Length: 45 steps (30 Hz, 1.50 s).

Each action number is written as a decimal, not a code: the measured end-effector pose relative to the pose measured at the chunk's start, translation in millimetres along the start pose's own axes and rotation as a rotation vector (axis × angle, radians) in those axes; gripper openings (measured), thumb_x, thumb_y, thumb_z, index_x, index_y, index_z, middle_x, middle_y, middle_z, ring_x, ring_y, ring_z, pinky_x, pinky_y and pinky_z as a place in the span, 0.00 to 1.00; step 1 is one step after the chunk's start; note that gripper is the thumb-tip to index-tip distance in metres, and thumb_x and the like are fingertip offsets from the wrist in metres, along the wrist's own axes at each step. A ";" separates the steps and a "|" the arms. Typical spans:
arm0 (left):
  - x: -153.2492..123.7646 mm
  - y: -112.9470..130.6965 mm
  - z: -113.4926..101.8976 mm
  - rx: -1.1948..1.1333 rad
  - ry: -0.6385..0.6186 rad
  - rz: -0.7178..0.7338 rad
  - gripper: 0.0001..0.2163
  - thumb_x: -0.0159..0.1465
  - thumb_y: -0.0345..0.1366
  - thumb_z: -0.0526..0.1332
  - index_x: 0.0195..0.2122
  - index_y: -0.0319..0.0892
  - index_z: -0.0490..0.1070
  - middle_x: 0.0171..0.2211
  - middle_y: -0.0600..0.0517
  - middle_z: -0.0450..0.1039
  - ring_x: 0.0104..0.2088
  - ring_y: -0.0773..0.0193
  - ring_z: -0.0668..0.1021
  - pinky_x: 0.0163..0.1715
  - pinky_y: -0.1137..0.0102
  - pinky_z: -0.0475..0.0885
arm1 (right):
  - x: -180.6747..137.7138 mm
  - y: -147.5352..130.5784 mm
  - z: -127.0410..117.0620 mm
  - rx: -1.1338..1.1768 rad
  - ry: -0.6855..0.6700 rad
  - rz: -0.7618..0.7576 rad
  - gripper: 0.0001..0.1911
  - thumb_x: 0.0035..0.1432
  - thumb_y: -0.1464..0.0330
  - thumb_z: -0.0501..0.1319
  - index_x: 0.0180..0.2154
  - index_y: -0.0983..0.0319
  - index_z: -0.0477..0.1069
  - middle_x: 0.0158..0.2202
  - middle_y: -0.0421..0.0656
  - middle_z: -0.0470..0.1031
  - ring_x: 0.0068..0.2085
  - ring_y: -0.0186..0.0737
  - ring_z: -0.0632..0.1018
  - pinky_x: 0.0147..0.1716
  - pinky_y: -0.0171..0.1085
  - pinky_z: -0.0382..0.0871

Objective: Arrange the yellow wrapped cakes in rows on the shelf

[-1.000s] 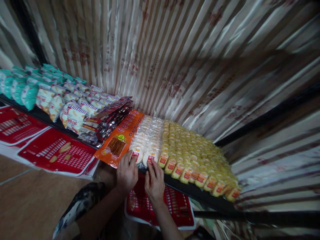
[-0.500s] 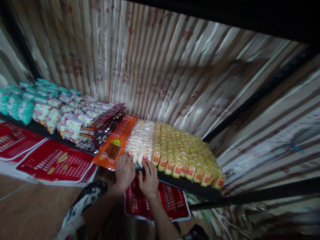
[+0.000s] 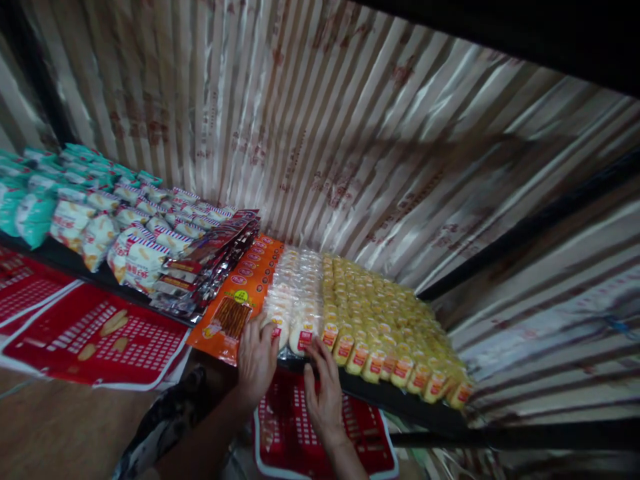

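Observation:
My left hand (image 3: pixel 257 357) lies against the front of the left row of white wrapped snacks (image 3: pixel 303 300), fingers extended, touching the packs beside an orange snack bag (image 3: pixel 235 310). Just below the right white row is my right hand (image 3: pixel 325 393), its fingers stretched out and thumb apart, fingertips near the front pack's red label. Neither hand grips anything that I can see. Rows of yellow wrapped snacks (image 3: pixel 385 320) stand directly right of the white ones.
A dark shelf (image 3: pixel 400 402) bears the goods in front of a striped plastic sheet (image 3: pixel 310 113). Dark foil packets (image 3: pixel 210 267), white snack bags (image 3: pixel 137 257) and teal bags (image 3: pixel 37 217) stand to the left. Red printed bags (image 3: pixel 135 333) hang below the shelf edge.
The view has shifted slightly, so the shelf appears lower and further right. My right hand has drawn slightly back from the white packs; my left stays at its row.

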<state>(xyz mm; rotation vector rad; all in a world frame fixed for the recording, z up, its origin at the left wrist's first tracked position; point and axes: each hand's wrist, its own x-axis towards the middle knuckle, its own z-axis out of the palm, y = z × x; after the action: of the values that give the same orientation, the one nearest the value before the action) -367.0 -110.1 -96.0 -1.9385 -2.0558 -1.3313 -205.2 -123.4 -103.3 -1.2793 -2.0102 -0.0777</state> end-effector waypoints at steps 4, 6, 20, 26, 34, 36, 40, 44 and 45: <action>0.4 -3.7 1.4 -0.051 -0.005 -0.001 0.08 0.62 0.31 0.54 0.41 0.41 0.67 0.48 0.44 0.66 0.48 0.54 0.69 0.46 0.58 0.68 | 43.6 -10.5 -2.8 -0.115 -0.006 -0.056 0.18 0.61 0.70 0.49 0.51 0.63 0.64 0.56 0.50 0.63 0.57 0.43 0.64 0.53 0.47 0.62; 0.5 -4.6 2.4 -0.069 -0.007 -0.002 0.08 0.61 0.30 0.54 0.41 0.41 0.67 0.48 0.43 0.66 0.48 0.54 0.69 0.46 0.57 0.68 | 76.6 -21.6 2.5 -0.140 -0.107 -0.151 0.19 0.62 0.71 0.47 0.53 0.65 0.64 0.58 0.50 0.61 0.60 0.43 0.59 0.56 0.47 0.59; 5.4 -11.3 4.3 -0.148 -0.049 0.005 0.12 0.58 0.26 0.56 0.44 0.40 0.66 0.46 0.45 0.67 0.48 0.55 0.68 0.48 0.59 0.68 | 131.4 -36.2 49.1 -0.220 -0.407 -0.191 0.23 0.64 0.64 0.46 0.57 0.63 0.60 0.60 0.48 0.59 0.63 0.44 0.53 0.59 0.47 0.52; 7.3 -12.3 0.0 -0.120 -0.018 0.015 0.07 0.60 0.29 0.54 0.37 0.41 0.70 0.45 0.45 0.68 0.47 0.55 0.70 0.46 0.59 0.69 | 102.0 -32.7 32.5 -0.282 -0.157 -0.136 0.23 0.63 0.67 0.46 0.58 0.62 0.58 0.63 0.47 0.53 0.64 0.45 0.49 0.58 0.50 0.53; 12.7 -10.2 -2.1 -0.121 0.053 0.004 0.10 0.63 0.31 0.49 0.35 0.41 0.70 0.41 0.47 0.71 0.43 0.59 0.72 0.43 0.64 0.70 | 69.0 -27.3 35.8 -0.394 -0.140 -0.067 0.27 0.61 0.58 0.51 0.59 0.61 0.56 0.63 0.49 0.51 0.64 0.53 0.47 0.57 0.56 0.48; 14.2 -9.0 -2.8 -0.109 0.036 0.002 0.10 0.62 0.31 0.50 0.34 0.42 0.71 0.41 0.47 0.71 0.42 0.58 0.72 0.42 0.62 0.70 | 67.6 -22.1 39.7 -0.395 -0.136 -0.059 0.28 0.60 0.57 0.51 0.59 0.61 0.56 0.63 0.49 0.51 0.64 0.52 0.48 0.57 0.56 0.47; 18.5 -9.9 -4.3 -0.123 -0.009 -0.008 0.09 0.60 0.31 0.51 0.32 0.43 0.71 0.39 0.48 0.72 0.40 0.58 0.73 0.41 0.62 0.70 | 65.6 -13.6 46.5 -0.389 -0.113 -0.077 0.27 0.61 0.59 0.50 0.59 0.61 0.57 0.63 0.50 0.52 0.64 0.50 0.50 0.58 0.55 0.46; 24.1 -12.3 -5.2 -0.160 -0.018 -0.027 0.09 0.61 0.31 0.50 0.30 0.43 0.70 0.38 0.48 0.72 0.40 0.59 0.73 0.41 0.62 0.70 | 64.8 -12.8 50.1 -0.374 -0.072 -0.068 0.26 0.60 0.60 0.52 0.58 0.61 0.59 0.62 0.50 0.55 0.63 0.50 0.52 0.58 0.54 0.45; 24.9 -12.7 -4.6 -0.171 -0.015 -0.030 0.09 0.61 0.31 0.50 0.30 0.43 0.70 0.38 0.48 0.72 0.40 0.59 0.73 0.41 0.62 0.70 | 64.8 -13.5 50.4 -0.365 -0.065 -0.057 0.25 0.60 0.60 0.52 0.57 0.61 0.59 0.61 0.49 0.56 0.63 0.49 0.53 0.58 0.54 0.45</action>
<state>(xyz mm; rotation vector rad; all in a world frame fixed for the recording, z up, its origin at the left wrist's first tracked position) -385.6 -90.8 -86.5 -1.9949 -2.0474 -1.5506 -258.6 -60.1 -95.9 -1.4607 -2.1559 -0.4533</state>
